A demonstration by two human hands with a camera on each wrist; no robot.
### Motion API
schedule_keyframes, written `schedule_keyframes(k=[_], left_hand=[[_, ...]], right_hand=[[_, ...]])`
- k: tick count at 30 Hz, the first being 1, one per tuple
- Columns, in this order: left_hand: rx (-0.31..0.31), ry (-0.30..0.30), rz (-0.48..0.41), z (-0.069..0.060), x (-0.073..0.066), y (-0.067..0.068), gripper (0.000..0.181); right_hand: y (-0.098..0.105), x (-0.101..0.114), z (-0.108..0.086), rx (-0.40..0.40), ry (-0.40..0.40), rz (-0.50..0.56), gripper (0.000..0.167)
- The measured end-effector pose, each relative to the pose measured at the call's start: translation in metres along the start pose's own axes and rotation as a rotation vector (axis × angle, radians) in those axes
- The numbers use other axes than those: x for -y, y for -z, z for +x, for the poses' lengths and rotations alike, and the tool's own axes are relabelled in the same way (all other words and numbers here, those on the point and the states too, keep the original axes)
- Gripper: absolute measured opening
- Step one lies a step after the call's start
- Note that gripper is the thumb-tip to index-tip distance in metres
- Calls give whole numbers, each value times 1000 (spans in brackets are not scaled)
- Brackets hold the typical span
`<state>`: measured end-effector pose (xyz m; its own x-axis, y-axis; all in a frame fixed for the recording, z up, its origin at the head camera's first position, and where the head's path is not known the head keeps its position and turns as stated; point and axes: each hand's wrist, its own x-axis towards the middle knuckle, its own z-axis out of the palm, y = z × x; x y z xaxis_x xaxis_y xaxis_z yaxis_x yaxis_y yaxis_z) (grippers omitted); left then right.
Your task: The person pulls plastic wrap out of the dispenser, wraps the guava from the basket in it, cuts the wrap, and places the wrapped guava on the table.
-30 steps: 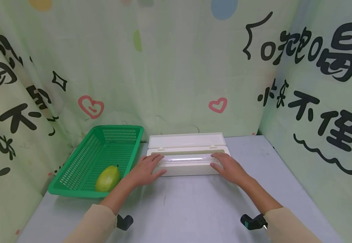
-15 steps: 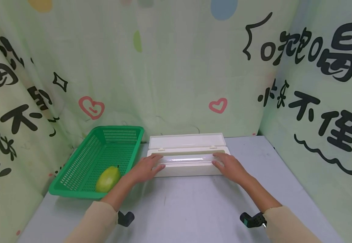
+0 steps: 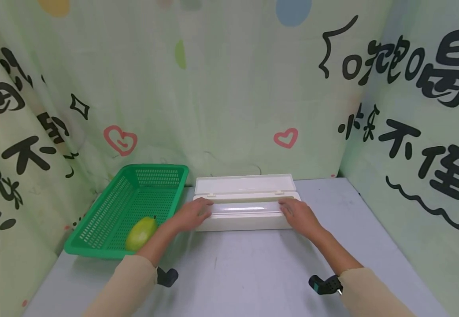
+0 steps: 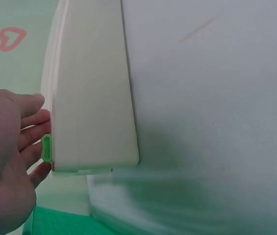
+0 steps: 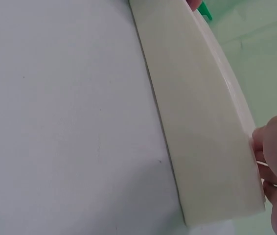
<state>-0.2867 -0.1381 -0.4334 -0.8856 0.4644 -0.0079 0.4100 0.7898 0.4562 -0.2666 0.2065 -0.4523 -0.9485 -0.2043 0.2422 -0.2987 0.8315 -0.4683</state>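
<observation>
A white cling film dispenser box (image 3: 245, 223) lies lengthwise on the table, its lid (image 3: 245, 184) tipped back. Inside is a clear, shiny roll of cling film (image 3: 245, 208). My left hand (image 3: 194, 214) holds the roll's left end, thumb drawn in toward the curled fingers. At the other end, my right hand (image 3: 298, 216) grips the roll the same way. In the left wrist view a small green tab (image 4: 46, 148) shows at the box end by the fingers. The box's front wall hides the fingertips in both wrist views.
Left of the box stands a green plastic basket (image 3: 94, 252) holding a yellow-green, pear-like fruit (image 3: 141, 233). My left forearm passes close by its front right corner. A printed curtain (image 3: 229, 97) hangs behind and along both sides of the white table (image 3: 237, 273).
Both thumbs have drawn in from the box's front toward the fingers, and the hands have closed on the roll's ends. The box, basket and fruit stay in place.
</observation>
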Motion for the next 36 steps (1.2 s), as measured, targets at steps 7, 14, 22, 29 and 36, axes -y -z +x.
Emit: schedule_keyframes(k=[7,14,22,29,36], left_hand=[[-29,-2,-70,5,4,4,32],[-37,-2,-100,6,3,7,31],[-70,-5,-103,9,3,5,25],[-93,36,-113,11,1,4,21],[-107,59,-103,13,1,5,6]], right_hand=[[-3,0,6,-44,-45,2,25],[-2,2,12,-60,-89,9,18],[-4,0,16,-137,-104,13,10],[-4,0,17,-136,-157,27,13],[-4,1,18,-175,-150,41,13]])
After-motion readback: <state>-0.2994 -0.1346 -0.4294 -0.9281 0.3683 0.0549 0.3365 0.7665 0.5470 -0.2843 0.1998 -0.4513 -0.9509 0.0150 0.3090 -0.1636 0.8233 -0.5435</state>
